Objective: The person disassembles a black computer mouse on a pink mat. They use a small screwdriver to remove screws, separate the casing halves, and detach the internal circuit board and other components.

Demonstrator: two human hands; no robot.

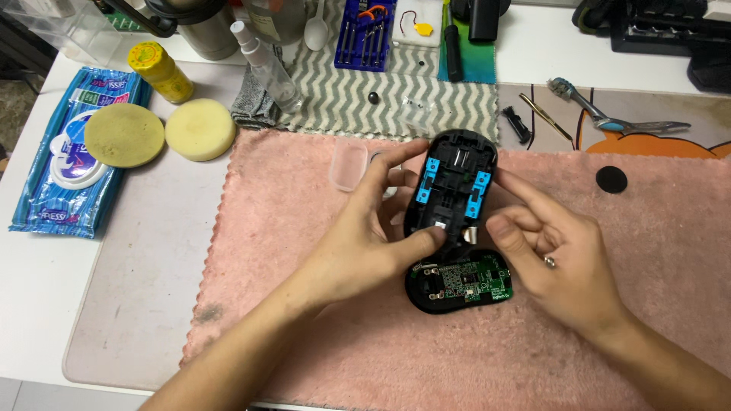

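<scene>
A black computer mouse lies opened on a pink cloth (pixel 320 335). Its top shell (pixel 454 183), black inside with blue plastic clips, is tipped up and back. My left hand (pixel 365 236) grips the shell's left side, thumb pressed at its lower edge. My right hand (pixel 560 259) touches the shell's right side with its fingertips; a ring shows on one finger. Below, the mouse base (pixel 459 283) rests on the cloth with its green circuit board exposed.
A small clear plastic cap (pixel 347 164) lies left of the shell. Two round yellow sponges (pixel 200 129), a yellow bottle (pixel 161 71), a spray bottle (pixel 268 68) and a blue wipes pack (pixel 72 152) sit at left. A blue screwdriver set (pixel 365 34), toothbrush (pixel 582 103) and tweezers (pixel 545 116) lie behind.
</scene>
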